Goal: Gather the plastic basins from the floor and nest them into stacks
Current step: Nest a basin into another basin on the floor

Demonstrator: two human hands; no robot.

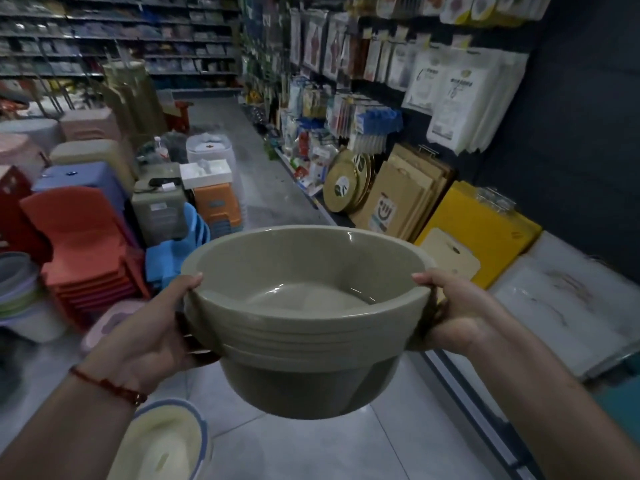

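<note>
A nested stack of olive-green plastic basins (304, 327) is held up in the air at the centre of the view, its rims layered one inside another. My left hand (156, 327) grips the stack's left rim, thumb on top and fingers under. My right hand (453, 310) grips the right rim the same way. On the floor at the lower left lies a cream basin with a blue rim (166, 445). A pink basin (110, 320) sits on the floor behind my left forearm, partly hidden.
Stacks of plastic stools and chairs (83, 244) in red, blue and beige crowd the left. More nested basins (17, 289) stand at the far left edge. Shelves with cutting boards (401, 199) and hanging goods line the right. A tiled aisle (263, 188) runs ahead.
</note>
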